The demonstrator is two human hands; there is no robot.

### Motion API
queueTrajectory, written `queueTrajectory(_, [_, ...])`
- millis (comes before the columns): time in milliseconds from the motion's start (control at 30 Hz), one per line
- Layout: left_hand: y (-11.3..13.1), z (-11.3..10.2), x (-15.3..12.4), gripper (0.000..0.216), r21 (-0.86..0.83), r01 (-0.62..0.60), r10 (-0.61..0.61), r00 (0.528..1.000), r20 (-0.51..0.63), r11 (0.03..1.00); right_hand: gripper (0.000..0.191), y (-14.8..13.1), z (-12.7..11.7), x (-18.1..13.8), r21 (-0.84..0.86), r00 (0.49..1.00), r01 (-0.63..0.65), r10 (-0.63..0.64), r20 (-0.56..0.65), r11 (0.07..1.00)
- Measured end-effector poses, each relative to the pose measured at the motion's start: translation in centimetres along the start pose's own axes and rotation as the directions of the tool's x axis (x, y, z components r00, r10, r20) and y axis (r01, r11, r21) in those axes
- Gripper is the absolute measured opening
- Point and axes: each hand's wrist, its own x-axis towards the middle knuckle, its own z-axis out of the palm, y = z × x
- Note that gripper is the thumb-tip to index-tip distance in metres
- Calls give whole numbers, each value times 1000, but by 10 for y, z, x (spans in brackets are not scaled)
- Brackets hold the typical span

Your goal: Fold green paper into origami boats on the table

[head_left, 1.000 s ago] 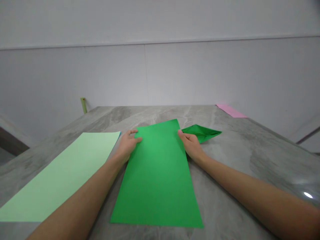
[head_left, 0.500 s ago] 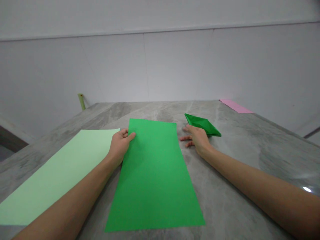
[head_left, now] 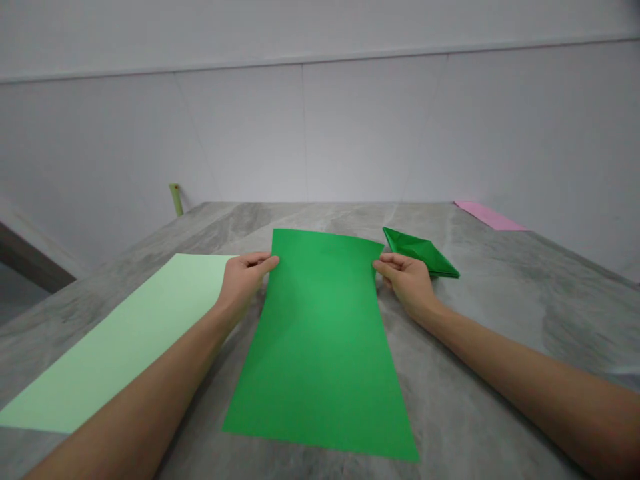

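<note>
A bright green paper sheet lies lengthwise on the grey marble table in front of me. My left hand pinches its far left edge, thumb on top. My right hand pinches the far right edge the same way. The far end of the sheet is raised slightly off the table. Just beyond my right hand rests a folded dark green paper piece.
A pale green sheet lies to the left, partly under my left forearm. A pink sheet sits at the far right by the white wall. A small green post stands at the far left table corner.
My right hand left the table beside the folded piece and took hold of the sheet's far right edge. The far end of the sheet has lifted a little. The view shifted slightly.
</note>
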Motion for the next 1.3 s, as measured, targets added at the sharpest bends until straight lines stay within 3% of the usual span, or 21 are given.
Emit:
queueTrajectory(133, [5,-6,3,20,42,-2,2,1000,5,999,36,-6,4,-5,21,999,39,-40,13,999])
queueTrajectory(333, [10,-4,1,16,-231,188,-149,973,175,955,33,-10,6,-8,149,988,152,-150,-22,977])
queueTrajectory(500, [11,-3,4,16,-360,311,-240,944,228,879,12,-9,3,-11,110,969,238,-245,45,965])
queueTrajectory(633, [6,-3,4,16,-273,259,-217,960,174,926,12,-8,1,-12,86,971,228,-233,56,970])
queueTrajectory(833, [-1,0,1,24,-198,265,-207,941,268,944,11,-4,1,-6,-93,986,169,-169,7,981])
queueTrajectory(1067, [2,0,0,25,-230,226,-165,952,257,946,11,-5,2,-8,-9,952,305,-304,40,952])
queueTrajectory(1300, [-3,0,4,21,-175,255,-221,956,192,951,39,0,1,-4,-11,989,146,-146,15,989])
